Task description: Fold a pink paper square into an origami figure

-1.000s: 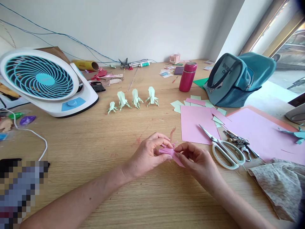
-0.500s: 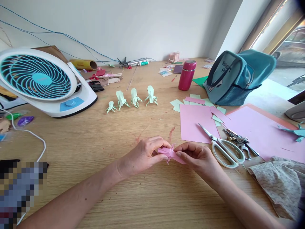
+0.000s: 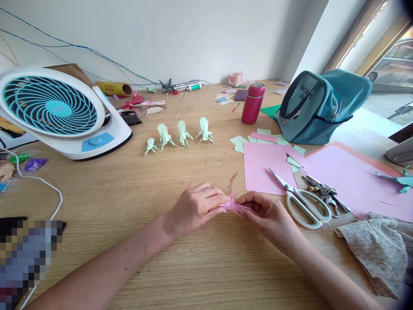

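Observation:
A small pink origami figure (image 3: 232, 206) is held between my two hands above the wooden table (image 3: 180, 275). My left hand (image 3: 201, 202) pinches its left part, with the fingers covering most of that end. On the other end, my right hand (image 3: 266, 211) grips between thumb and forefinger. A thin pink point sticks up between the hands. Farther back stand several pale green origami figures, among them a small one (image 3: 150, 146) at the left and a taller one (image 3: 204, 130) at the right.
White-handled scissors (image 3: 308, 206) lie right of my right hand, beside keys (image 3: 325, 193) and pink paper (image 3: 266, 165). A red flask (image 3: 253, 103) and blue backpack (image 3: 322, 107) stand behind. At left is a fan (image 3: 58, 107); crumpled cloth (image 3: 377, 249) lies front right.
My left fingers have closed farther over the pink origami figure, hiding its left end that showed before. My right hand has hardly moved and keeps its grip.

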Tool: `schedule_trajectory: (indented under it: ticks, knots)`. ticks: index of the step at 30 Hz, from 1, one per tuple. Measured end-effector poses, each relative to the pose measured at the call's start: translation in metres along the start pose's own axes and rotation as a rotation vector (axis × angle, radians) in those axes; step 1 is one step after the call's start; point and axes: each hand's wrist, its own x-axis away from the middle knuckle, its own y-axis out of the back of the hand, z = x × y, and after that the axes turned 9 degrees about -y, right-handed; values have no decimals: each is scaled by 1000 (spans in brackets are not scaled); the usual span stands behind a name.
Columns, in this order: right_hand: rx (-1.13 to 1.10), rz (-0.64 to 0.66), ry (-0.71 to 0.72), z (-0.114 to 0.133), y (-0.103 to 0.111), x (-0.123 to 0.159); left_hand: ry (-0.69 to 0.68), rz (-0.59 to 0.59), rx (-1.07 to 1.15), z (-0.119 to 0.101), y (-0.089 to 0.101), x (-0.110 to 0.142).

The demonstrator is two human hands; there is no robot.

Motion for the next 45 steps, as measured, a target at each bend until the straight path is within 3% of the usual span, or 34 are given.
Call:
schedule_trajectory:
  ticks: [6,15,22,35,41,45]
  knots:
    - [-103,-21,-61,3,4,-3,-22,-2,99,1,-3,2]
    - [-21,-38,23,-2,1,-2,-29,-4,20,-3,-2,-1]
    - [370,-58,110,11,0,9,152,-20,206,-7,-2,-6]
    - [241,112,3,15,6,8,419,64,468,-13,5,-14]
    - [402,17,102,16,2,10,603,54,565,-23,2,-15]
    - [420,-12,112,14,-3,12,635,-18,541,-31,-6,-13]
